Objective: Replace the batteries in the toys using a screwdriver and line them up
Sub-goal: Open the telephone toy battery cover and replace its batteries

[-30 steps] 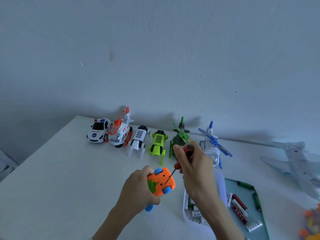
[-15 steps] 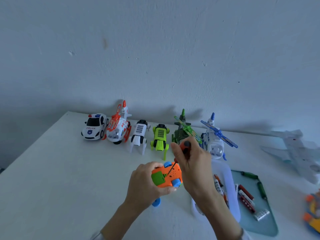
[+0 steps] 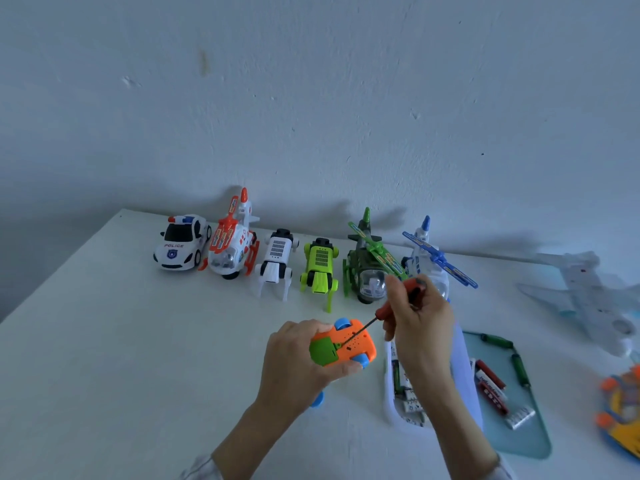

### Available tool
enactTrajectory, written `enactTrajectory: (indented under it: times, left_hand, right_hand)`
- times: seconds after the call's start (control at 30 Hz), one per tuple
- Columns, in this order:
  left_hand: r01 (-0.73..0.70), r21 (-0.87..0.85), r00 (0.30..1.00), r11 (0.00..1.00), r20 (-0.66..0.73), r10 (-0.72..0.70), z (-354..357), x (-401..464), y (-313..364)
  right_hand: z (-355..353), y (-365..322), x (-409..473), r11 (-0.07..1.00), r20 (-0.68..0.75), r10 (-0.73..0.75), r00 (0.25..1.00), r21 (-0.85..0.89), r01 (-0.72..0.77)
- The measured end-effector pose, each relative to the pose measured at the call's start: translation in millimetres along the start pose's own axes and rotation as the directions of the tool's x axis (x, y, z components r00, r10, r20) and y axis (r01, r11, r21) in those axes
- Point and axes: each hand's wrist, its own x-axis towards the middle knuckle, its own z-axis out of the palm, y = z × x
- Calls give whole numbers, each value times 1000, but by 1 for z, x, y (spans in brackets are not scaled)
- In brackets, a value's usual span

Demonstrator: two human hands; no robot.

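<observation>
My left hand (image 3: 294, 358) grips an orange toy car (image 3: 346, 344) with blue wheels and a green battery cover, turned underside up above the table. My right hand (image 3: 419, 323) holds a red-handled screwdriver (image 3: 398, 299), and its thin shaft slants down to the car's underside. Along the wall stands a row of toys: a police car (image 3: 181, 242), an orange-white helicopter (image 3: 232, 244), a white robot dog (image 3: 277, 261), a green robot dog (image 3: 320, 266), a dark green helicopter (image 3: 367, 268) and a blue-white helicopter (image 3: 433, 261).
A white tray (image 3: 391, 407) and a teal tray (image 3: 519, 434) at the right hold several batteries (image 3: 491, 386). A white toy plane (image 3: 588, 296) lies at the far right, with an orange-yellow toy (image 3: 623, 407) at the frame edge. The white table (image 3: 121, 358) ends at the left.
The view has shifted so the toys sit higher and further left. The orange car tilted in my left hand, showing its green cover, and the screwdriver now slants more steeply onto it.
</observation>
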Motion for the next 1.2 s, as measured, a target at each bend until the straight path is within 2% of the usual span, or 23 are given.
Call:
enactTrajectory:
  times: [0.17,0.33,0.4,0.43,0.53,0.6,0.67,0.73,0.77,0.87,0.93,0.97,1.03,1.1,1.13,1.2]
  left_hand:
    - [-30,-54,999,998,-29,28,0,-1,-12]
    - [-112,-84,992,990,-72,106,0,-1,-14]
    - [-129,-86,990,988,-68,123,1,-1,-14]
    - [-137,-84,989,987,-62,132,2,-1,-15]
    - [-146,-69,988,987,-63,141,3,-1,-16]
    - [-120,-87,991,989,-71,114,2,-3,-20]
    - [-87,-163,993,983,-91,73,1,-3,-25]
    - [-58,-268,994,962,-105,31,0,-5,-32]
    - [-49,-323,995,945,-97,19,-2,-6,-33]
    - [-7,-529,998,849,-54,-25,-14,-12,-30]
    - [-10,-687,988,727,-119,-99,-25,-12,-27]
    - [-28,-716,975,698,-173,-138,-32,-12,-28]
    - [-34,-617,952,787,-258,-162,-46,-9,-41]
    - [52,-299,954,953,-267,-136,-53,-6,-67]
    - [104,-81,962,991,-244,-121,-54,-6,-83]
    - [156,259,979,953,-172,-114,-52,-7,-103]
  right_hand:
    - [-5,39,3,927,-84,318,944,236,-291]
    - [-5,56,4,732,14,573,819,441,-519]
    - [-5,57,5,669,35,615,788,506,-545]
    - [-5,56,5,659,-1,621,784,541,-522]
    - [-13,41,9,694,-120,559,821,609,-384]
    - [-17,28,10,801,-46,424,905,485,-351]
    - [-13,21,4,945,114,284,952,134,-298]
    - [-3,22,-9,965,226,229,947,-181,-190]
    - [4,24,-16,949,271,228,935,-277,-151]
    - [18,30,-30,930,328,231,916,-352,-108]
    - [21,32,-32,935,312,234,921,-331,-126]
    - [21,33,-32,937,301,239,923,-322,-138]
    - [19,33,-33,938,282,251,926,-308,-160]
    - [18,34,-34,941,273,256,927,-291,-174]
    - [17,35,-35,941,274,261,925,-284,-182]
    - [16,36,-35,942,271,268,924,-276,-192]
